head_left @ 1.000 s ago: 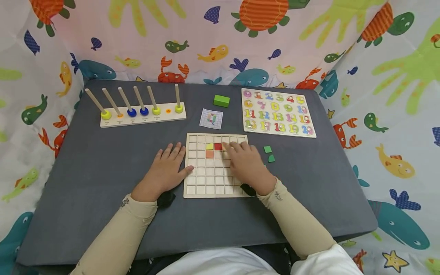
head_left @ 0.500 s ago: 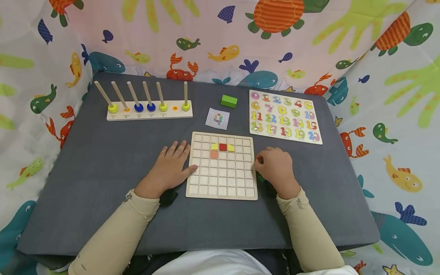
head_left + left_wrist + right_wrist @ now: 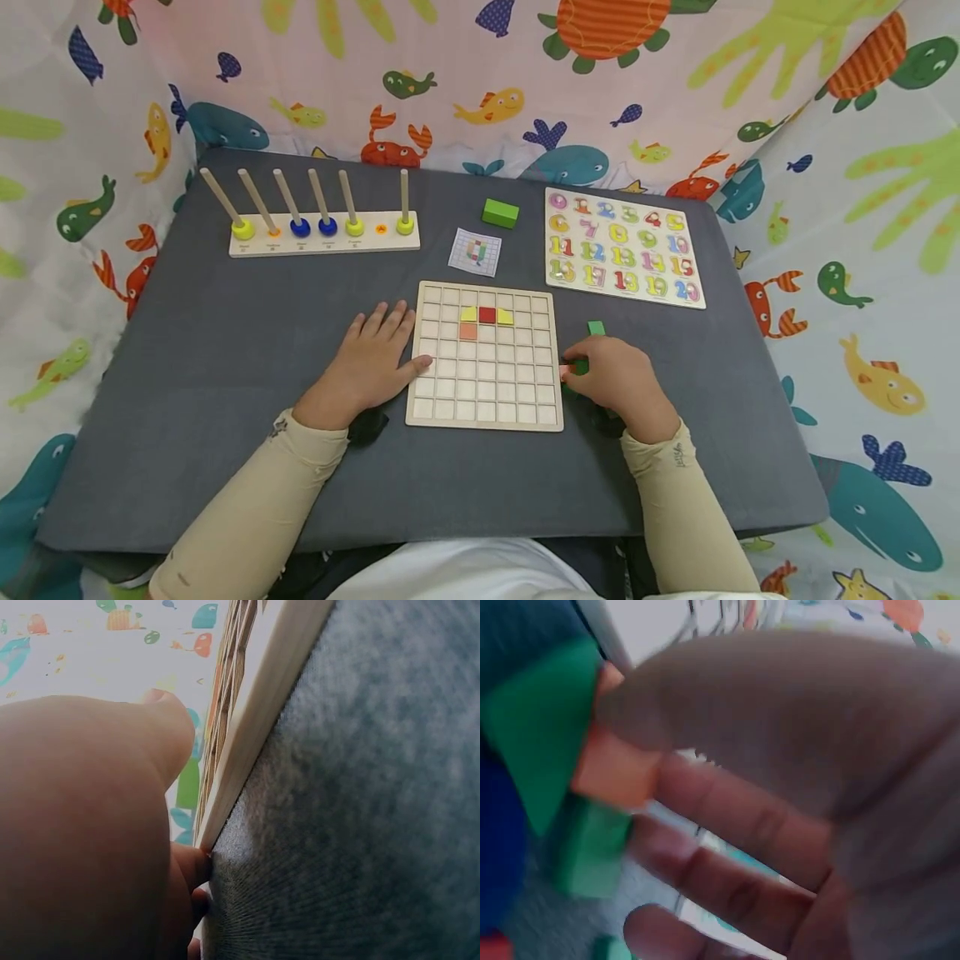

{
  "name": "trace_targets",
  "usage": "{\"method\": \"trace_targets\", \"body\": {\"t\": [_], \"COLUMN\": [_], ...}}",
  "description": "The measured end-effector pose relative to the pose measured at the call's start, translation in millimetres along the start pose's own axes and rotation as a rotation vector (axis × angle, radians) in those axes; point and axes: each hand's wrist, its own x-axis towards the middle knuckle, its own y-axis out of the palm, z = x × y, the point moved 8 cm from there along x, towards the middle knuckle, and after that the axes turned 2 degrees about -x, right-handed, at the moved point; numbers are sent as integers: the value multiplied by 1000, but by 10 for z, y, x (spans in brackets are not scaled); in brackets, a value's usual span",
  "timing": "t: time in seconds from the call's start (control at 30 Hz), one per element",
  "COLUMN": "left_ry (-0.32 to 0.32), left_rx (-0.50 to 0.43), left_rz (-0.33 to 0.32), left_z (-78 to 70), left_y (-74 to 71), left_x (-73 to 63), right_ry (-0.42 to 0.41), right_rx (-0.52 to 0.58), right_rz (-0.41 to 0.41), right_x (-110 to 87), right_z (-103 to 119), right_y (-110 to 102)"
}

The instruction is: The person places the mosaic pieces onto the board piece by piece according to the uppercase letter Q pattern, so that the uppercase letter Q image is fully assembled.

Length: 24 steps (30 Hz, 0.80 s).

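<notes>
In the head view, a wooden grid board [image 3: 450,392] lies mid-table. Its upper rows hold a red square [image 3: 487,316] flanked by two yellow pieces [image 3: 468,314], with an orange square [image 3: 468,332] under the left one. My left hand [image 3: 367,367] lies with spread fingers at the board's left side, thumb over the rim. Beside the right edge, my right hand [image 3: 618,379] pinches an orange block [image 3: 619,772] between thumb and fingers. Close to that block, the right wrist view shows a green angled block [image 3: 544,727] and a smaller green block [image 3: 592,851].
Behind the board lie a small pattern card [image 3: 475,252] and a long green block [image 3: 500,213]. A peg stand with rings [image 3: 322,242] is at back left, a number board [image 3: 624,247] at back right. A green piece [image 3: 596,328] sits beyond my right hand.
My right hand has left the board, where a yellow piece now shows right of the red square. It has moved right, and now pinches an orange block. The left hand stays put.
</notes>
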Motion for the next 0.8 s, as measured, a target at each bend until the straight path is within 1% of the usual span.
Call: {"method": "trace_targets", "body": {"t": [0.07,0.17,0.27,0.33,0.43,0.5,0.57,0.7,0.8], "left_ry": [-5,-10,-17,-24,-26,-24,-21,-15,-7], "left_rx": [-1,1,-1,2,1,-4,-4,-8,-5], "left_rz": [0,4,11,17,20,20,20,11,2], "left_z": [14,25,44,61,77,84,91,96,83], "left_y": [-13,-29,-35,-32,-20,-6,15,33,26], "left_x": [-8,-19,-34,-46,-54,-52,-44,-31,-21], "right_ry": [-43,-62,-68,-84,-134,-179,-229,-310,-345], "right_rx": [-6,-3,84,163,264,288,297,291,262], "right_rz": [-27,-87,-121,-95,-14,39,66,63,40], "right_x": [3,19,77,141,256,329,397,537,626], "right_z": [67,130,194,279,481,658,843,1170,1329], "right_y": [22,-8,-62,-63,1,63,110,140,131]}}
